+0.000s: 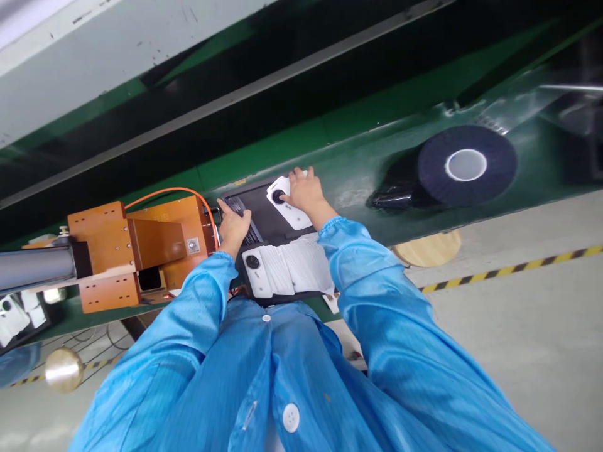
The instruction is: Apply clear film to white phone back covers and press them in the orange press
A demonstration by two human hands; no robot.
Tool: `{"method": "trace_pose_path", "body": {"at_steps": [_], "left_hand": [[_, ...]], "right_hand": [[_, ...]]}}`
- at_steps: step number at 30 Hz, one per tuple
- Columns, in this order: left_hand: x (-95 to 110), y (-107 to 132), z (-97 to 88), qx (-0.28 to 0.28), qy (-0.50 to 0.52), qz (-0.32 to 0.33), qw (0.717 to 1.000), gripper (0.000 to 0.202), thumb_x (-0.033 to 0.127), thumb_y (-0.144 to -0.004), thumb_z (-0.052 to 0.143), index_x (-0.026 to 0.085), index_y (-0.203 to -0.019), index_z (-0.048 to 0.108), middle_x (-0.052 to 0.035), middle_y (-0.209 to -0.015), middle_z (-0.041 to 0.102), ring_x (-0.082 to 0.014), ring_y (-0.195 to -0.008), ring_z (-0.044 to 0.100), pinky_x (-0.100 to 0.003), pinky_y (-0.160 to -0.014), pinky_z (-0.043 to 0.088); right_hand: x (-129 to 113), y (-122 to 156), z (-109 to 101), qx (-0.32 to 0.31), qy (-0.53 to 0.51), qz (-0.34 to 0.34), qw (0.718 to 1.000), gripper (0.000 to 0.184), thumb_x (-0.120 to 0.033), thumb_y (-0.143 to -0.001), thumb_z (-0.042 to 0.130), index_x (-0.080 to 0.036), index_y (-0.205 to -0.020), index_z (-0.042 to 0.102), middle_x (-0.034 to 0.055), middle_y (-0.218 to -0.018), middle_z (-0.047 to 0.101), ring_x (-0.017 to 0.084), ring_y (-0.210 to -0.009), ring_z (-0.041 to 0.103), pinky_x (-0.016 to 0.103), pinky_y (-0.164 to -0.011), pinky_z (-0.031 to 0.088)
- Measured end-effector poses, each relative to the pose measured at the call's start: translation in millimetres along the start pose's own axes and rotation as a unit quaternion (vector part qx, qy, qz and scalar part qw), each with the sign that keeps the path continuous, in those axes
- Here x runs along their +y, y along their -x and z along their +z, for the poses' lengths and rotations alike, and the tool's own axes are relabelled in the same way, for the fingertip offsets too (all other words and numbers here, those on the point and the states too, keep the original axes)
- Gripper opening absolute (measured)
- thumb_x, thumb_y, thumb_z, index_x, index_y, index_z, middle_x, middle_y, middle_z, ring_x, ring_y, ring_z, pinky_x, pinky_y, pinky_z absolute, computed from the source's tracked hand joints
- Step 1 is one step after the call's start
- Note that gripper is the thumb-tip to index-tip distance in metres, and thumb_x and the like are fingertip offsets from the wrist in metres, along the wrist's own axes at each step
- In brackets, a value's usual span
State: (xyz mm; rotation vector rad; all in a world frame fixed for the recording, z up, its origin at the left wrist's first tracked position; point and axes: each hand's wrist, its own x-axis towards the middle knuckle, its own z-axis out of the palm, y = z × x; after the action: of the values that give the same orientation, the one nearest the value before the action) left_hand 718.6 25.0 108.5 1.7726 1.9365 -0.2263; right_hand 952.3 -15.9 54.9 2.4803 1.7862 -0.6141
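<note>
My right hand (pixel 305 193) is on a white phone back cover (pixel 296 216) with a round black camera ring, lying tilted over a dark tray (pixel 268 216). Its thumb rests by the ring, and its fingers curl over the far edge. My left hand (pixel 232 227) is at the tray's left end, thumb and index finger spread, beside a row of thin dark plates (pixel 245 216). It touches their edge and grips nothing that I can see. Nearer my body, an overlapping row of white phone back covers (pixel 292 269) fills a second dark tray.
An orange machine (pixel 160 235) with an orange hose (pixel 174 189) stands left of the trays. On the green bench to the right lies a large dark film roll (pixel 436 169). Round stool seats (pixel 431 248) stand below the bench edge. More white covers (pixel 14 320) lie far left.
</note>
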Motion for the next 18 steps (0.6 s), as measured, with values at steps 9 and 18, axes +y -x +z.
{"method": "trace_pose_path", "body": {"at_steps": [9,18], "left_hand": [[3,1,-0.4,0.006,0.002,-0.01,1.0,0.106,0.048,-0.098,0.059,0.004,-0.175,0.0,-0.0274,-0.153,0.062,-0.04,-0.133,0.068,-0.05,-0.111,0.054],[4,-1,3.0,-0.012,0.03,-0.011,0.999,0.103,0.05,-0.099,0.061,0.007,-0.175,0.006,-0.0292,-0.157,0.058,-0.0412,-0.14,0.064,-0.051,-0.115,0.051]], "right_hand": [[-27,6,-4,0.049,0.029,-0.117,0.992,0.072,-0.037,-0.102,0.052,-0.007,-0.167,0.04,0.0214,-0.174,0.039,0.042,-0.164,0.026,0.064,-0.133,0.018],[-53,42,-8,0.073,-0.081,-0.084,0.99,0.073,-0.034,-0.106,0.048,0.002,-0.167,0.033,0.0254,-0.176,0.033,0.037,-0.166,0.025,0.057,-0.136,0.022]]}}
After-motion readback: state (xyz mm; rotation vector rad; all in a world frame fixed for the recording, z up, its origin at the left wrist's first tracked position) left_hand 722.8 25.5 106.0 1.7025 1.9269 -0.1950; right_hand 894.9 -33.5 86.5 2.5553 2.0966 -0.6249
